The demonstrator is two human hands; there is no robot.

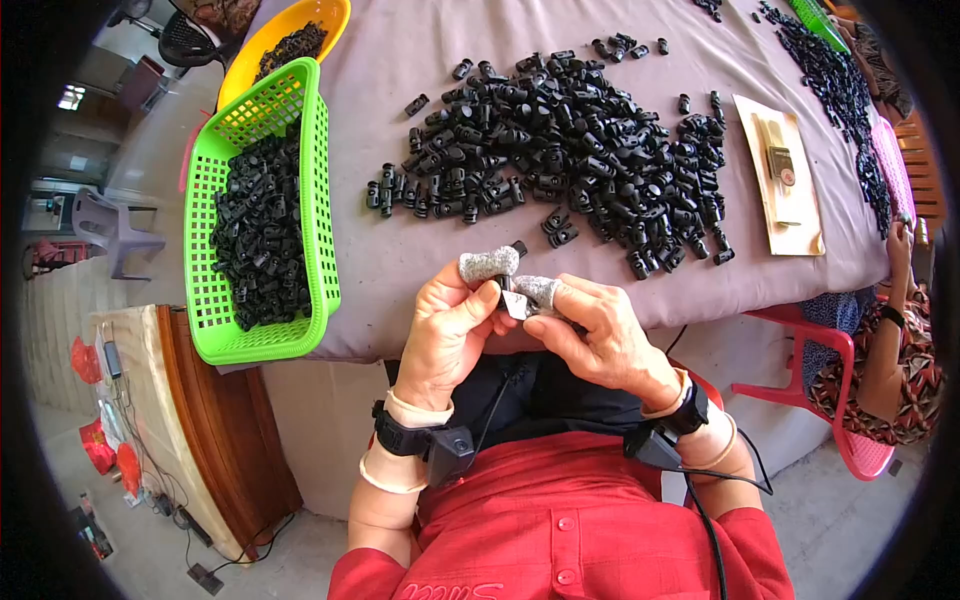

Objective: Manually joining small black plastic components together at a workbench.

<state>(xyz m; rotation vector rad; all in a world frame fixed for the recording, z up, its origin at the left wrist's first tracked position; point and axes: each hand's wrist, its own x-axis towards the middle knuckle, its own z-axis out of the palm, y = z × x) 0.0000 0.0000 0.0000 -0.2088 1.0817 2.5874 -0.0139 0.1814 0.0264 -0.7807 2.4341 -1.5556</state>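
Note:
Close together in front of my red shirt, both hands pinch small parts just over the table's near edge. My left hand is closed on a small black cord lock, whose end shows past the index finger. Between the two hands a small pale flat piece catches the light; its kind is unclear. My right hand is closed against it with thumb and index finger, and what lies inside is mostly hidden. Grey fabric covers wrap both index fingertips. Beyond the hands spreads a big heap of black cord locks.
A green basket of black plastic parts stands left, with a yellow bowl behind. At right lies a card with a metal tool. A co-worker's arm, a pink chair and more black parts are farther right.

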